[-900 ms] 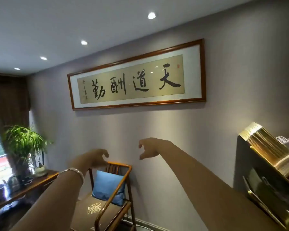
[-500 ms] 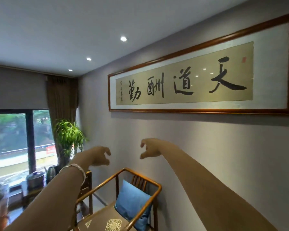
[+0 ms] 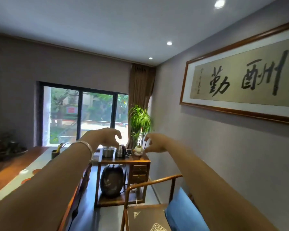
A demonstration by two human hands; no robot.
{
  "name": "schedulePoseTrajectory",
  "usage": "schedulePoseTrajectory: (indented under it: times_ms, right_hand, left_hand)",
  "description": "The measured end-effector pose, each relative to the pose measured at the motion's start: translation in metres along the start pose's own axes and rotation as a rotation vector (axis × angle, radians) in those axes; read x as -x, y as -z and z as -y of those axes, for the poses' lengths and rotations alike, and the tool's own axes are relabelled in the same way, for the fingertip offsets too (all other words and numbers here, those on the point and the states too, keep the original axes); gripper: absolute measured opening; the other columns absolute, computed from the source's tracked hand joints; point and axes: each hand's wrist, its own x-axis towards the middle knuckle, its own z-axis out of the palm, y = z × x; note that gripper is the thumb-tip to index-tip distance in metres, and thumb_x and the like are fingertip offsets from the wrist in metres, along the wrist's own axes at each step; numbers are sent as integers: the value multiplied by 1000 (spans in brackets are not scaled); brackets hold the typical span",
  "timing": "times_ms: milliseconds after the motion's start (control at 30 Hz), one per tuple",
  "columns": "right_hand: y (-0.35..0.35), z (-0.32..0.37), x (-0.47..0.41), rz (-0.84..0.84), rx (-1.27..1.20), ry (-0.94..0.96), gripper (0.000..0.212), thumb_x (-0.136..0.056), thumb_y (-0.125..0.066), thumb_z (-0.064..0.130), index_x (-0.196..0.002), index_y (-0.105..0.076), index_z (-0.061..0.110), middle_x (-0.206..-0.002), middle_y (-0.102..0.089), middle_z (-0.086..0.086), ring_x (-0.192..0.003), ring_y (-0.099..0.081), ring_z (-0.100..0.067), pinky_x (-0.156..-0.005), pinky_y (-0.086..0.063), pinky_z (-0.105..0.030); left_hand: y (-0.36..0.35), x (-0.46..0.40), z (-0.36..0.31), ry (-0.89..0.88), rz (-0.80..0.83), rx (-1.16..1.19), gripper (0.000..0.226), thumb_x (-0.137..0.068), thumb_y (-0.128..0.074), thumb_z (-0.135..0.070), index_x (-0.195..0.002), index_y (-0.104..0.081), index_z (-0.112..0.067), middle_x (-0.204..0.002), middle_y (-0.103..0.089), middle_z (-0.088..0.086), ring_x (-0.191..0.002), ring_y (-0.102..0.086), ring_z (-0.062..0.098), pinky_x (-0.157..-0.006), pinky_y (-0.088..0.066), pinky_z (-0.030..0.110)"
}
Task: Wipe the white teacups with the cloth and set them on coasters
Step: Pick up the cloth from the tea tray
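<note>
Head view: both arms extended forward in mid-air. Left hand (image 3: 105, 136) and right hand (image 3: 154, 144) loosely curled, fingers hanging, holding nothing. A white teacup (image 3: 23, 171) sits on the long counter (image 3: 10, 174) at lower left, well apart from both hands; cloth not discernible. Wooden chair (image 3: 150, 185) at lower right

Your view swings left: the calligraphy frame (image 3: 244, 84) slides to the right edge, while the window (image 3: 85, 114), side table (image 3: 123, 160) and long tea table (image 3: 15, 174) come into sight, and the plant (image 3: 140, 120) now sits mid-picture.
</note>
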Motion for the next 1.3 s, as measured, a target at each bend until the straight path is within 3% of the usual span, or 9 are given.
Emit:
schedulePoseTrajectory:
  times_ms: [133, 300, 467, 833, 967, 1300]
  right_hand:
    - [-19, 14, -85, 22, 37, 133, 58, -80, -69, 38, -128, -45, 16, -130, -54, -8, -115, -54, -26, -94, -46, -37]
    - [-33, 17, -197, 71, -47, 150, 55, -79, -71, 37, -124, -46, 19, -117, -60, -8, -97, -63, -24, -86, -55, -43]
    - [-33, 25, -303, 48, -69, 195, 57, -79, -70, 40, -125, -47, 17, -123, -56, -7, -104, -54, -21, -93, -49, -39]
    - [-88, 86, -480, 133, -142, 371, 59, -81, -68, 42, -130, -45, 19, -135, -50, -8, -115, -51, -25, -96, -40, -35]
    - [-109, 121, -556, 135, -167, 472, 59, -80, -68, 42, -129, -46, 19, -132, -52, -9, -110, -52, -24, -94, -42, -35]
    - [-144, 227, -765, 164, -161, 835, 60, -81, -67, 41, -131, -43, 19, -126, -56, -11, -97, -55, -21, -82, -46, -31]
  left_hand:
    - [16, -51, 55, 81, -35, 6, 41, -86, -72, -29, -124, -60, -21, -129, -61, 4, -115, -57, 23, -99, -44, 32]
    - [23, -131, 125, 145, -65, -22, 46, -86, -70, -34, -129, -55, -27, -138, -54, 4, -123, -52, 27, -105, -42, 41]
    - [32, -191, 205, 234, -62, -28, 45, -87, -69, -33, -129, -55, -27, -140, -51, 5, -123, -52, 28, -106, -42, 43]
    - [38, -225, 347, 488, -45, 5, 42, -87, -68, -28, -127, -54, -29, -135, -55, 4, -117, -56, 27, -101, -48, 44]
    - [42, -238, 399, 599, -79, -4, 42, -87, -67, -29, -126, -54, -27, -128, -60, 2, -110, -59, 23, -98, -51, 40]
    - [64, -296, 543, 921, -150, -36, 48, -90, -64, -33, -134, -50, -23, -135, -55, 2, -122, -52, 22, -101, -43, 35]
